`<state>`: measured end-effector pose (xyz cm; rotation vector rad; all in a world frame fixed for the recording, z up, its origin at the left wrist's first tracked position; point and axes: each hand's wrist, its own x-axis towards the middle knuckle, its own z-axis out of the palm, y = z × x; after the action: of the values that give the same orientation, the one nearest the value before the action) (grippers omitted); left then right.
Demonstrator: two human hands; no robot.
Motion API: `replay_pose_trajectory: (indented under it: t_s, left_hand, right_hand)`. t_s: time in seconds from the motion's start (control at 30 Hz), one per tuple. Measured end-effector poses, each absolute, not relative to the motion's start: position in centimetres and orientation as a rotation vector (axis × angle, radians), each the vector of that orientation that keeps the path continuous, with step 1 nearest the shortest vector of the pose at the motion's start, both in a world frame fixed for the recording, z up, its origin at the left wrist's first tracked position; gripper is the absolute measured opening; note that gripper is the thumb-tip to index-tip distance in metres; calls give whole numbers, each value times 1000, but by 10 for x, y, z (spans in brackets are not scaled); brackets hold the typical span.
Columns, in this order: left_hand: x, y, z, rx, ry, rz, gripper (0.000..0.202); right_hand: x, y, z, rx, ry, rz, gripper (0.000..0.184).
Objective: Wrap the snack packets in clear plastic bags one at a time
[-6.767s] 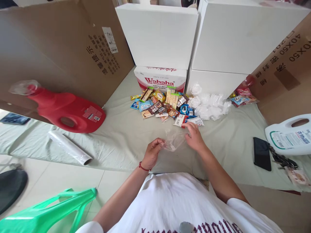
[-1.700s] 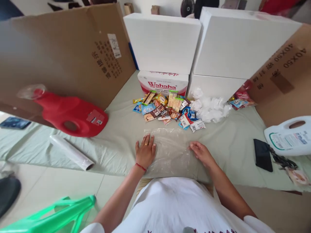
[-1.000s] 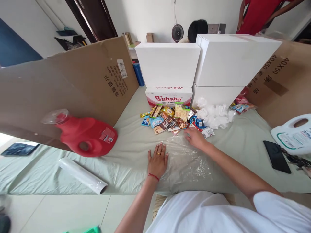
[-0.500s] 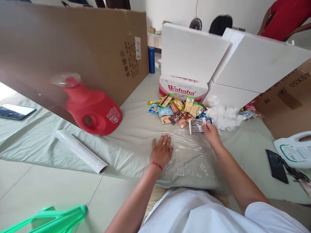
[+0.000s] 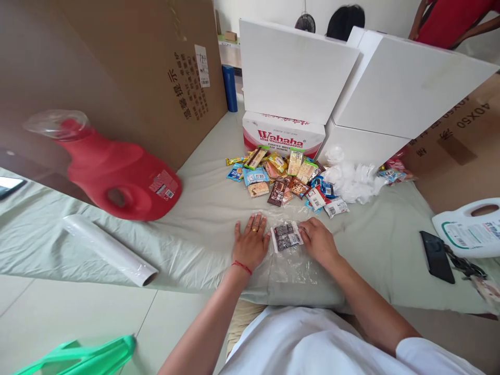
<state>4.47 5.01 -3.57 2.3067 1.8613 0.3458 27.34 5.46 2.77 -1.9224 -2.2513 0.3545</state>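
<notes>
My left hand (image 5: 251, 243) lies flat on the cloth, fingers spread, at the left edge of a clear plastic sheet or bag (image 5: 295, 268). In my right hand (image 5: 318, 238), thumb and fingers pinch the right edge of a small snack packet (image 5: 286, 236) with a clear wrapper and dark pieces inside. The packet rests over the clear plastic, between my two hands. Beyond them spreads a pile of wrapped snacks, among them a brown cocoa packet (image 5: 278, 191), a blue packet (image 5: 255, 175) and a red-and-white packet (image 5: 316, 198).
Behind the snacks stand a Wahaha box (image 5: 283, 136) and white panels (image 5: 292, 67). Crumpled clear plastic (image 5: 353, 179) lies right of the pile. To the left are a red jug (image 5: 125, 177) and a plastic roll (image 5: 111, 250); to the right, a phone (image 5: 436, 256) and white jug (image 5: 471, 229).
My right hand has brought the dark snack packet from the pile's front edge towards me, onto the clear plastic. My left hand stays flat on the cloth. The view has shifted slightly.
</notes>
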Motion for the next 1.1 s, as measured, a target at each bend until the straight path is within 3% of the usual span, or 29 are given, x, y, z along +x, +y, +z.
replay_pose_trajectory:
  t_s: [0.17,0.33,0.43,0.53,0.6,0.7,0.83,1.0,1.1]
  left_hand:
    - [45,50,-36,2310,1878,310,58]
    - [45,50,-34,2315,1893,289,58]
    - [45,50,-32,2325,1893,280,58]
    - [45,51,-32,2329,1893,275,58]
    - [45,51,-33,2322,1899,278,58]
    - [45,50,-33,2318,1898,292,58]
    - [46,50,-30,2319,1887,288,57]
    - [47,50,-28,2314,1913,267,57]
    - [47,51,-29,2329,1912,266,58]
  right_hand:
    - [269,124,43,-1701,-2518,215,33]
    - [243,210,45,-1111,-2968,133,47]
    - [232,233,46,-1022,-3091,84,40]
    - [235,229,57,-1087,-3035,30,29]
    - [246,216,69,-1128,-2870,77,34]
    - [265,188,80,-1049,-2637,360,46]
    - [277,148,64,-843,-2733,775,48]
    - [272,113,25,-1138,-2791,410,41]
    - [272,104,20,-1067,-2773,393,57]
